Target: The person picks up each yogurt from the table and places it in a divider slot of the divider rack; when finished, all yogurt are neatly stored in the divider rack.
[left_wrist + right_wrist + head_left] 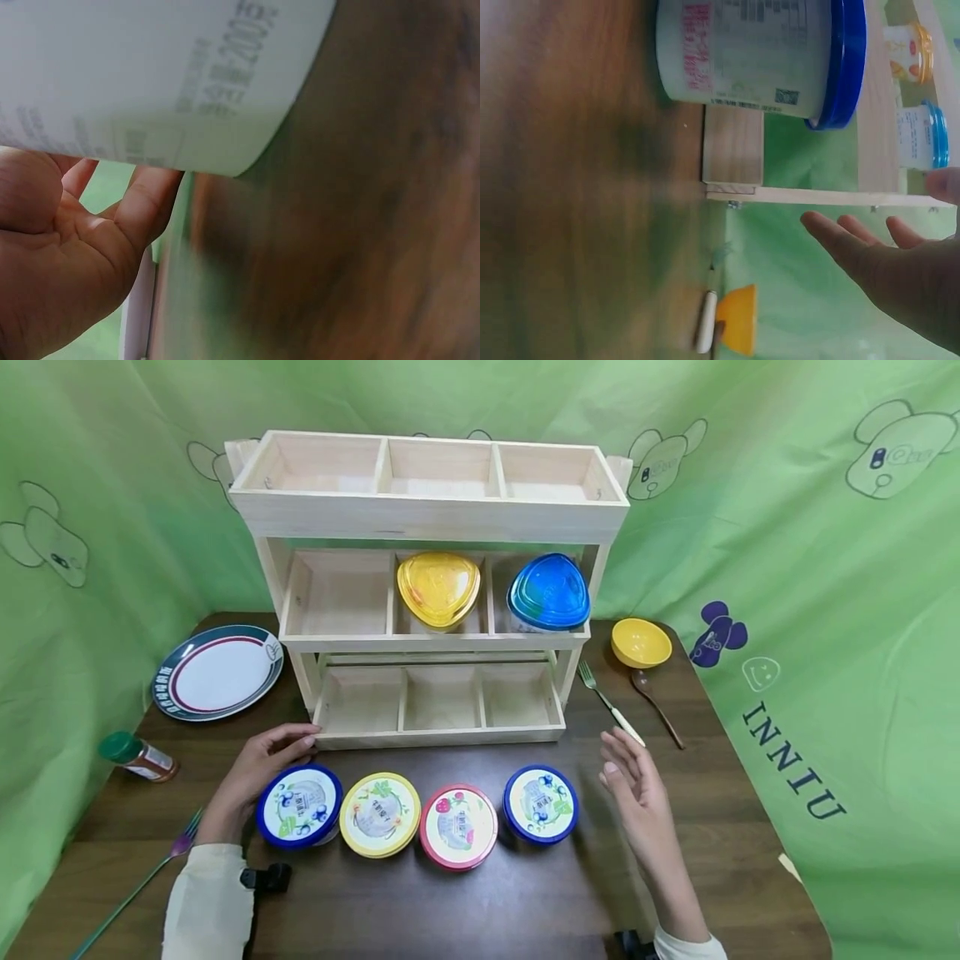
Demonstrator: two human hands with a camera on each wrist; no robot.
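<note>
Plainly, the risk lies at the left end of the row; the left hand (258, 768) sits against the far side of the blue-lidded tub (299, 806), fingers relaxed and spread along it rather than wrapped round, fingertips near the front rail of the wooden rack (438, 737), so a careless nudge would likely push the tub into the yellow-lidded tub (380, 814) just beside it and shunt the red-lidded tub (458, 826) in turn; a lift from such a loose contact could let it slip. The right hand (637, 793) hovers with straight fingers and holds nothing, near the second blue-lidded tub (540, 803) and close to the fork (611, 703), which a sweep could knock. The left tub is a short round white pot with small printed text on its wall and a blue rim around a pale fruit-printed lid; it stands upright on the dark counter (525, 893), in front of the rack's lowest tier.
</note>
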